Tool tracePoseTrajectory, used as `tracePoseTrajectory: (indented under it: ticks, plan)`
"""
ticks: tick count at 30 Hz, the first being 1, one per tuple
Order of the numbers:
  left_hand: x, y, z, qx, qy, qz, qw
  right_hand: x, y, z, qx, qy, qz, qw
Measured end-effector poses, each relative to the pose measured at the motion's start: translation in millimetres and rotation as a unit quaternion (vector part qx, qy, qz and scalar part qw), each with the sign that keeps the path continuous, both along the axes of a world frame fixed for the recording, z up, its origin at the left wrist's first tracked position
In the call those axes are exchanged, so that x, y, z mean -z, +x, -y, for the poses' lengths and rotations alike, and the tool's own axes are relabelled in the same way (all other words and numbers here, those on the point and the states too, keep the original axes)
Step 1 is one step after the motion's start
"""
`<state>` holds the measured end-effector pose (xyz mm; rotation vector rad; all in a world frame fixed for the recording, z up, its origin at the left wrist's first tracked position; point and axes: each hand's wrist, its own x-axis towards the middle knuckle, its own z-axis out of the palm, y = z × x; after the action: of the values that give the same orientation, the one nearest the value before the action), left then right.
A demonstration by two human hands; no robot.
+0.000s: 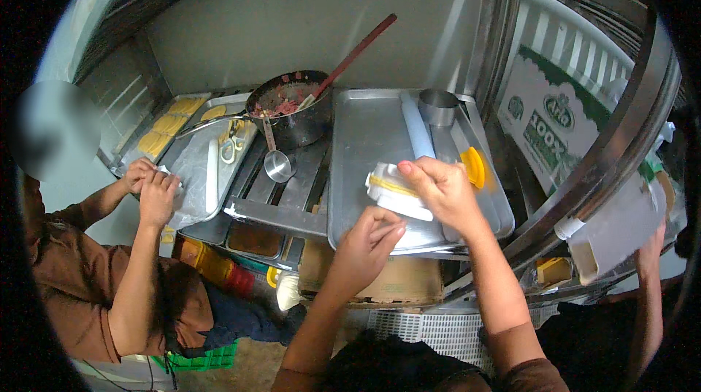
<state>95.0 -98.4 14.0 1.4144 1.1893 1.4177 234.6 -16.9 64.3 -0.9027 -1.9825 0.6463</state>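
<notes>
My right hand grips a white plastic hinged dough press, fingers and thumb wrapped round its side. A strip of yellow dough shows along the gap between its white halves. My left hand is just below and left of the press, its fingers curled and pressed together; whatever is between them, if anything, is hidden. Both hands are above the near part of a metal tray. On that tray lie a pale blue rod, a round metal cutter and a yellow plastic piece.
Left of the tray, a dark pot holds pinkish filling and a red-handled spatula. A metal measuring cup hangs at its side. Another person's hands work beside a plastic-covered tray with scissors. A box stands right.
</notes>
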Motion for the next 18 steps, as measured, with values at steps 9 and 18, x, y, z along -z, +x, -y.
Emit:
tracePoseTrajectory:
  ticks: [9, 18]
  plan:
    - [-16.5, -25.3, -3.5, -0.078, 0.197, -0.353, 0.911, -3.3, 1.5, 14.5, -0.128, -0.029, -0.058, 0.990]
    - [-18.6, -2.5, 5.4, -0.139, 0.250, -0.247, 0.926, 8.3, -7.7, 32.0, -0.009, 0.337, 0.015, 0.941]
